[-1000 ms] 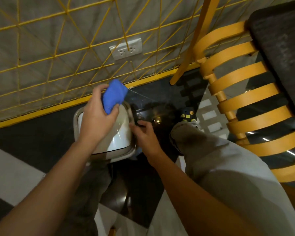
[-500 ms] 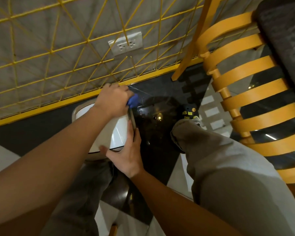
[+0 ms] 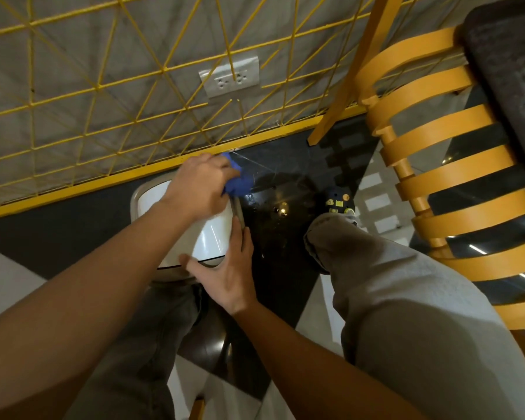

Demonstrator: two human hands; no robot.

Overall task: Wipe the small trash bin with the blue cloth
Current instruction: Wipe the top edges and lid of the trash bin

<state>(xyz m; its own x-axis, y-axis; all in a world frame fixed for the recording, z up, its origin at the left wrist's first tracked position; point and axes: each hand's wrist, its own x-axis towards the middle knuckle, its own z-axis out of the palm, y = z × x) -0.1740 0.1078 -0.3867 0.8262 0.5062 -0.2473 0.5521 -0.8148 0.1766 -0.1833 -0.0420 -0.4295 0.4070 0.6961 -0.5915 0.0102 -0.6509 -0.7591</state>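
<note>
The small trash bin (image 3: 212,237), white-lidded with a grey rim, stands on the dark floor by the wall, seen from above. My left hand (image 3: 200,186) lies over its far right corner and grips the blue cloth (image 3: 238,183), which sticks out past my fingers against the bin's upper right edge. My right hand (image 3: 228,274) steadies the bin at its near right corner, thumb along the front edge and fingers straight up the right side. My left forearm hides much of the lid.
A yellow wire grid (image 3: 103,95) with a wall socket (image 3: 229,77) behind it rises just beyond the bin. An orange slatted chair (image 3: 446,165) stands at the right. My legs in grey trousers and a shoe (image 3: 343,207) flank the bin on glossy black floor.
My left hand carried the cloth from above the lid down to the bin's far right corner. My right hand shifted from the bin's right side to its near right corner.
</note>
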